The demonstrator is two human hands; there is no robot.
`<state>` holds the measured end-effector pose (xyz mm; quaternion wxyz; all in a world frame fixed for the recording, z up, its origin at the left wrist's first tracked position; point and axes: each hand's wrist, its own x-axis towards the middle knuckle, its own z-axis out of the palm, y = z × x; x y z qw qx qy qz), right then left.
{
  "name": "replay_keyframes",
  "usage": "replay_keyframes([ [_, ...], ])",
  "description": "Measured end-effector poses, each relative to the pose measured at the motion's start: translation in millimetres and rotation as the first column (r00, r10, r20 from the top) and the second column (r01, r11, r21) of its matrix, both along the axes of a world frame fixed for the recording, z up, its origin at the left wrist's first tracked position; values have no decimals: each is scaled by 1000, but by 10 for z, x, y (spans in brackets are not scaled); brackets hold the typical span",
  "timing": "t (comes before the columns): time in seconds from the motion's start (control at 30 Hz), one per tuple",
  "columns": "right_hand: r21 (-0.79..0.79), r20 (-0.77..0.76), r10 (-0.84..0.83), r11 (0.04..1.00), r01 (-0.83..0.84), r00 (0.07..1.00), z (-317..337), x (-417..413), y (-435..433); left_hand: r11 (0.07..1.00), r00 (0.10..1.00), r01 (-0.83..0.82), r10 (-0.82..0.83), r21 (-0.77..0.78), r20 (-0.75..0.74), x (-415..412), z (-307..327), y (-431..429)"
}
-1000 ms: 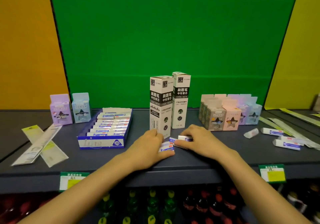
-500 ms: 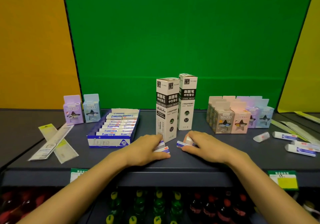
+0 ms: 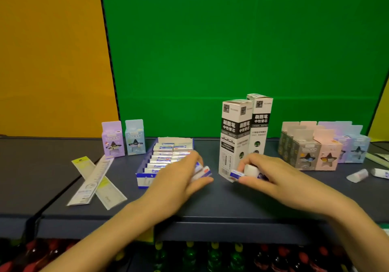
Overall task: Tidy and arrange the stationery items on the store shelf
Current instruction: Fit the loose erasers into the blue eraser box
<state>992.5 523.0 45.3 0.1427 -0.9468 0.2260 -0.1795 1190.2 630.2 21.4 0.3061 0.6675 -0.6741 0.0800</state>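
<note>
My left hand [image 3: 179, 179] grips small white erasers [image 3: 203, 171] with blue and red sleeves, just right of the blue eraser display tray [image 3: 145, 177], which holds several rows of erasers. In front of two tall white and black refill boxes [image 3: 235, 134], my right hand [image 3: 267, 174] holds more erasers [image 3: 249, 170], one with a blue sleeve end showing. Both hands rest low over the dark shelf [image 3: 221, 204]. The fingers hide most of each held eraser.
Two rulers in sleeves [image 3: 94, 179] lie crossed at the left. A purple box [image 3: 112, 140] and a blue box [image 3: 134, 138] stand behind them. Several pastel boxes [image 3: 320, 147] cluster at the right, with loose erasers [image 3: 357, 174] near the right edge. Bottles [image 3: 210, 257] fill the shelf below.
The view has shifted left. My left hand has moved left with its erasers to the tray's right side. My right hand has lifted its erasers slightly beside the tall boxes.
</note>
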Motion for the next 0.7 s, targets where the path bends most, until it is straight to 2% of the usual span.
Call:
replay_keyframes([
  [0.17, -93, 108, 52, 995, -42, 993, 48, 664, 105, 996, 977, -34, 50, 83, -209, 785, 198, 49],
  [0.3, -130, 126, -25, 991, 41, 992, 88, 1187, 48, 967, 904, -25, 130, 254, -408, 1218, 275, 26],
  [0.37, -135, 121, -79, 986, 95, 990, 102, 1413, -13, 954, 871, -22, 165, 299, -462, 1390, 274, -9],
  [0.5, -133, 75, -156, 977, 165, 985, 55, 1737, -160, 950, 849, -11, 175, 313, -499, 1610, 272, -87],
  [0.7, -154, -50, -222, 965, 212, 974, -42, 1919, -282, 953, 897, 62, 77, 295, -435, 1737, 311, -218],
])
